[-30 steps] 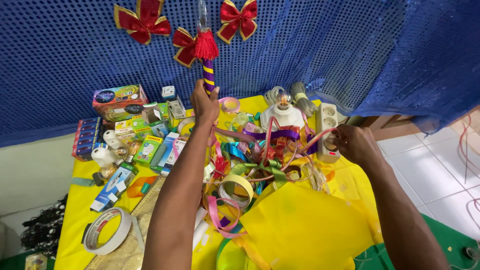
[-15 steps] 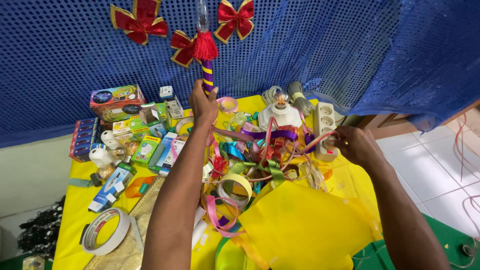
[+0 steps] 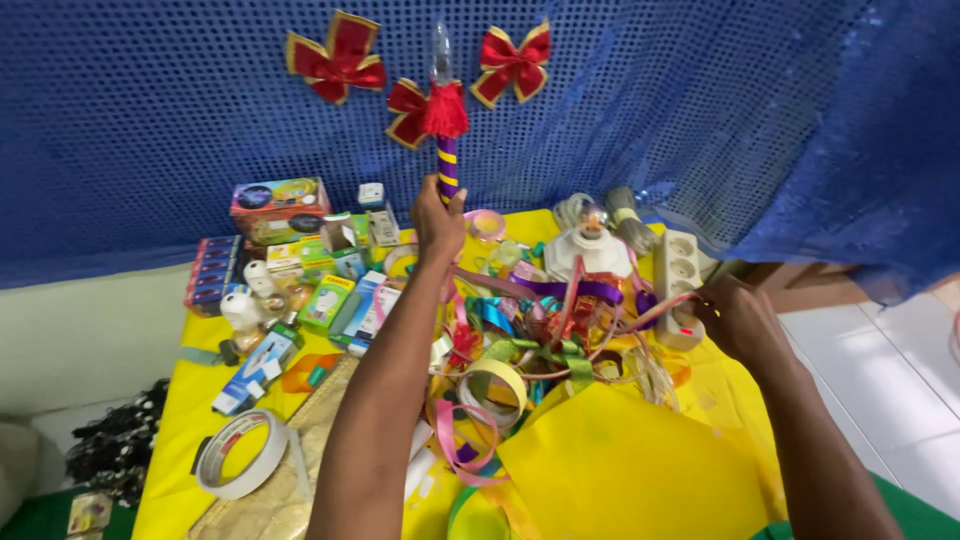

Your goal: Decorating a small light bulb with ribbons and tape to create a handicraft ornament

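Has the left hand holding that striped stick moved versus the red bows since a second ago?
No. The left hand still holds the striped stick upright, its tassel between the red bows.

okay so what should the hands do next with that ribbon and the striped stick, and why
Probably draw the pink ribbon taut with the right hand: it sags from there toward the purple-and-yellow striped stick with a red tassel, which the left hand holds upright.

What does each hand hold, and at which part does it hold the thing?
The left hand grips the striped stick at its lower end. The right hand pinches a pink ribbon near its end.
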